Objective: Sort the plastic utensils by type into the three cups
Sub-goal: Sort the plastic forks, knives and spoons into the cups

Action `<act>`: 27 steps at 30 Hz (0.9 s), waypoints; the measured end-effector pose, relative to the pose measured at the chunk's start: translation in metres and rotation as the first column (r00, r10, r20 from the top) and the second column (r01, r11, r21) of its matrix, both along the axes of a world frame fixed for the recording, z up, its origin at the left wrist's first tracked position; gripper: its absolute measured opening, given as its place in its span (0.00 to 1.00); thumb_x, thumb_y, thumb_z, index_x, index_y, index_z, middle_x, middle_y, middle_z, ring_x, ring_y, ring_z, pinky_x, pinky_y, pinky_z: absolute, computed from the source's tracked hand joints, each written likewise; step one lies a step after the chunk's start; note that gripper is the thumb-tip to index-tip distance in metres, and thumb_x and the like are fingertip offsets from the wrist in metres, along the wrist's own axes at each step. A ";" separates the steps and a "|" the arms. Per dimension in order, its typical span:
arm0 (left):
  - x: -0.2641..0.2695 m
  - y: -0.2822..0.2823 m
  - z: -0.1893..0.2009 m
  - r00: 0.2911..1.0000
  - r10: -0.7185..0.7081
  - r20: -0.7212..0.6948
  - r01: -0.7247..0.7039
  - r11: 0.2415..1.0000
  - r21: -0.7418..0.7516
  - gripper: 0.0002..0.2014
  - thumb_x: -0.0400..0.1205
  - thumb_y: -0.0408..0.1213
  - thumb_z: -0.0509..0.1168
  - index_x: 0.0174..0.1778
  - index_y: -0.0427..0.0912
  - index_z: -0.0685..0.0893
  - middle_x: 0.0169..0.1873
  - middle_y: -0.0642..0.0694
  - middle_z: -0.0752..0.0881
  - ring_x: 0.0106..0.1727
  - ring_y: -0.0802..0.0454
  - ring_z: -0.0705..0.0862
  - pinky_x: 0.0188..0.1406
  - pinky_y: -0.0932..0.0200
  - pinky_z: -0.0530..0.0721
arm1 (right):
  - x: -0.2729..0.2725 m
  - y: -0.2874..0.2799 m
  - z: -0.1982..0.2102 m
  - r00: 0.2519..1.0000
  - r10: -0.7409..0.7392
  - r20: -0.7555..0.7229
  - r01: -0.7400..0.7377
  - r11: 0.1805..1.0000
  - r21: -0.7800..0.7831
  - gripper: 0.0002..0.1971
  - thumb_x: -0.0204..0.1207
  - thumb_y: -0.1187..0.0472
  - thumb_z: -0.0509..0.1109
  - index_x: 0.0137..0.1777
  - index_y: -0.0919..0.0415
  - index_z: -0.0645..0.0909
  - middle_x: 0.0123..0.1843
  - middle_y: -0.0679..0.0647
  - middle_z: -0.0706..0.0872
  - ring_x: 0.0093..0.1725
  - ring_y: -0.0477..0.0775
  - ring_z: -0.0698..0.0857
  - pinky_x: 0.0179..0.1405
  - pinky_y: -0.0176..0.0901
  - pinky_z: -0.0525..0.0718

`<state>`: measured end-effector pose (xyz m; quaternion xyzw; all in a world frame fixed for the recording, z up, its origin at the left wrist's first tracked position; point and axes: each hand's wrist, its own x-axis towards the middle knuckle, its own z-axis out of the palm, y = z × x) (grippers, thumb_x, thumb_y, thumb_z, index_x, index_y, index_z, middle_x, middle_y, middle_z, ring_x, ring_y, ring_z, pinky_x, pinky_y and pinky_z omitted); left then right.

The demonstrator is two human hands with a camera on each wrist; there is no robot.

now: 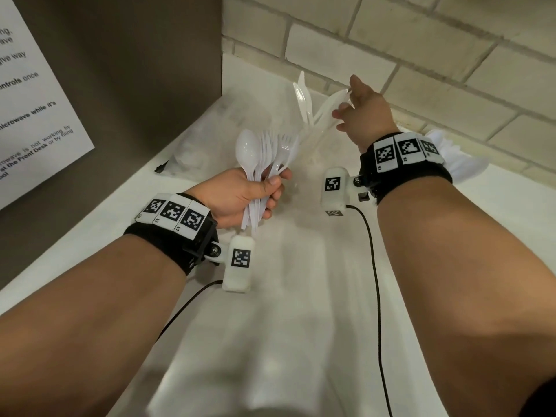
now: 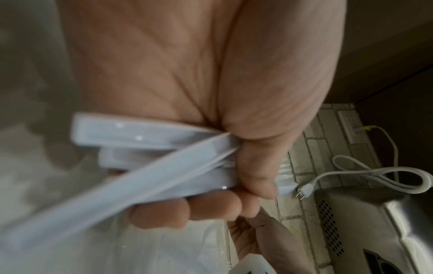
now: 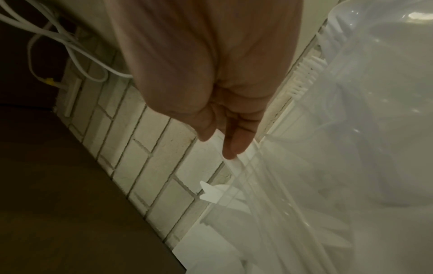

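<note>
My left hand (image 1: 255,194) grips a bundle of white plastic spoons and forks (image 1: 264,152) upright above the white counter (image 1: 301,281); in the left wrist view their handles (image 2: 152,140) cross under my curled fingers. My right hand (image 1: 352,109) reaches to the clear cup (image 1: 319,139) by the brick wall, where several white utensils (image 1: 302,97) stand. In the right wrist view my thumb and a finger of the right hand (image 3: 220,142) pinch a white utensil handle (image 3: 234,166) that runs down into the clear cup (image 3: 293,204). A second clear cup (image 3: 374,55) holding forks stands beside it.
A dark appliance side (image 1: 120,70) with a paper notice (image 1: 30,100) walls off the left. The brick wall (image 1: 421,55) closes the back. A clear plastic bag (image 1: 195,145) lies at back left, white napkins (image 1: 451,155) at right. A white power cord (image 2: 374,178) lies near the wall.
</note>
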<state>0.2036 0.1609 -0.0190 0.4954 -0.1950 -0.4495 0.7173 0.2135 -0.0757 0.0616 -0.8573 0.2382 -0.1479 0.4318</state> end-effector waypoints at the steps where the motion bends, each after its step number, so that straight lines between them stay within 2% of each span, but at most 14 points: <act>1: -0.001 -0.001 0.001 1.000 -0.003 0.014 0.003 1.000 0.002 0.08 0.80 0.38 0.67 0.53 0.45 0.83 0.32 0.48 0.78 0.33 0.54 0.77 0.35 0.60 0.80 | -0.002 0.001 0.002 0.998 0.025 -0.052 -0.028 0.997 -0.066 0.33 0.79 0.69 0.60 0.83 0.52 0.58 0.81 0.56 0.68 0.70 0.56 0.80 0.67 0.50 0.81; 2: -0.003 -0.002 0.001 1.000 -0.007 0.026 0.007 1.000 0.004 0.07 0.80 0.39 0.67 0.53 0.45 0.83 0.32 0.48 0.79 0.35 0.53 0.79 0.37 0.59 0.81 | -0.005 0.003 0.005 0.994 0.036 -0.105 -0.050 0.990 -0.134 0.33 0.79 0.68 0.60 0.83 0.51 0.57 0.84 0.57 0.62 0.74 0.56 0.76 0.70 0.47 0.79; 3: -0.003 -0.002 0.002 1.000 -0.012 0.029 0.012 1.000 0.001 0.07 0.81 0.39 0.66 0.54 0.45 0.83 0.32 0.49 0.79 0.36 0.52 0.80 0.38 0.59 0.83 | -0.008 0.003 0.008 0.990 0.023 -0.139 -0.051 0.978 -0.202 0.33 0.80 0.69 0.60 0.84 0.51 0.56 0.86 0.58 0.55 0.77 0.56 0.72 0.71 0.38 0.75; 5: -0.004 -0.003 0.002 1.000 -0.019 0.015 0.019 1.000 -0.012 0.09 0.80 0.39 0.65 0.54 0.44 0.83 0.32 0.48 0.80 0.36 0.51 0.82 0.40 0.57 0.84 | -0.016 0.005 0.015 0.993 0.000 -0.122 -0.036 0.955 -0.294 0.33 0.80 0.71 0.57 0.83 0.53 0.56 0.86 0.60 0.47 0.81 0.55 0.64 0.55 0.13 0.65; 6: -0.004 -0.003 0.003 1.000 -0.020 0.011 0.020 1.000 -0.013 0.10 0.79 0.39 0.64 0.55 0.44 0.83 0.32 0.48 0.80 0.36 0.50 0.83 0.41 0.56 0.84 | -0.021 0.009 0.020 0.997 0.011 -0.070 -0.032 0.951 -0.308 0.32 0.80 0.72 0.57 0.83 0.54 0.58 0.86 0.60 0.50 0.82 0.53 0.63 0.51 0.10 0.61; 8: -0.005 -0.004 0.003 1.000 -0.020 0.011 0.020 1.000 -0.007 0.09 0.80 0.39 0.65 0.54 0.45 0.83 0.33 0.48 0.80 0.34 0.51 0.82 0.41 0.55 0.83 | -0.029 0.021 0.027 0.995 0.071 0.070 -0.051 0.964 -0.260 0.25 0.79 0.67 0.62 0.77 0.55 0.70 0.79 0.54 0.71 0.75 0.47 0.74 0.61 0.19 0.68; 9: -0.006 -0.005 0.004 1.000 -0.017 0.018 0.017 1.000 -0.002 0.07 0.81 0.38 0.65 0.54 0.45 0.83 0.33 0.48 0.80 0.33 0.52 0.82 0.40 0.56 0.82 | -0.034 0.029 0.029 0.987 0.097 0.130 -0.071 0.978 -0.195 0.19 0.79 0.63 0.65 0.69 0.54 0.78 0.68 0.49 0.82 0.64 0.42 0.82 0.61 0.29 0.76; 11: -0.008 -0.006 0.006 0.999 -0.006 0.039 0.005 1.000 0.012 0.07 0.83 0.37 0.62 0.55 0.46 0.82 0.33 0.48 0.78 0.31 0.53 0.79 0.37 0.57 0.81 | -0.045 0.047 0.031 0.981 0.137 0.136 -0.128 0.989 -0.070 0.07 0.76 0.55 0.72 0.52 0.53 0.87 0.48 0.46 0.89 0.41 0.35 0.84 0.45 0.32 0.80; 15: -0.012 -0.011 0.008 0.998 0.027 0.064 -0.028 0.999 0.023 0.08 0.85 0.36 0.58 0.55 0.47 0.81 0.33 0.48 0.76 0.29 0.54 0.74 0.34 0.58 0.76 | -0.057 0.067 0.024 0.964 0.255 0.079 -0.240 0.958 -0.160 0.12 0.71 0.50 0.77 0.45 0.59 0.89 0.40 0.45 0.88 0.32 0.30 0.80 0.38 0.23 0.75; 17: -0.014 -0.014 0.008 0.994 0.047 0.100 -0.051 0.998 0.042 0.07 0.86 0.38 0.59 0.56 0.47 0.80 0.33 0.47 0.74 0.29 0.55 0.73 0.33 0.58 0.76 | -0.057 0.071 0.018 0.970 0.240 0.047 -0.216 0.931 -0.296 0.10 0.73 0.52 0.75 0.43 0.60 0.87 0.40 0.45 0.85 0.29 0.32 0.78 0.38 0.28 0.72; 19: -0.015 -0.016 0.006 0.992 0.042 0.117 -0.049 0.997 0.055 0.10 0.83 0.44 0.63 0.57 0.48 0.79 0.34 0.48 0.73 0.29 0.55 0.73 0.32 0.58 0.76 | -0.057 0.075 0.015 0.981 0.189 0.039 -0.155 0.892 -0.425 0.10 0.74 0.52 0.73 0.42 0.60 0.86 0.45 0.49 0.82 0.35 0.38 0.78 0.42 0.33 0.71; 22: -0.017 -0.015 0.006 0.996 0.020 0.087 -0.025 0.998 0.054 0.10 0.80 0.49 0.61 0.54 0.50 0.79 0.35 0.48 0.76 0.30 0.53 0.72 0.33 0.57 0.76 | -0.058 0.084 0.015 0.985 0.160 0.063 -0.103 0.841 -0.530 0.10 0.74 0.55 0.71 0.43 0.63 0.85 0.50 0.53 0.76 0.52 0.51 0.80 0.49 0.33 0.72; 25: -0.020 -0.015 0.011 0.998 0.034 0.047 -0.036 0.998 0.059 0.10 0.86 0.47 0.57 0.47 0.46 0.78 0.34 0.47 0.82 0.30 0.52 0.73 0.33 0.56 0.79 | -0.058 0.091 0.017 0.988 0.152 0.013 -0.120 0.823 -0.555 0.09 0.75 0.56 0.69 0.45 0.62 0.84 0.44 0.50 0.76 0.43 0.48 0.78 0.44 0.37 0.76; 27: -0.021 -0.015 0.013 0.999 0.038 0.038 -0.040 0.998 0.040 0.12 0.87 0.45 0.55 0.44 0.45 0.80 0.31 0.46 0.81 0.29 0.52 0.75 0.32 0.57 0.80 | -0.058 0.091 0.018 0.986 0.167 -0.019 -0.154 0.855 -0.495 0.09 0.76 0.56 0.68 0.46 0.63 0.84 0.37 0.48 0.79 0.37 0.47 0.79 0.43 0.38 0.82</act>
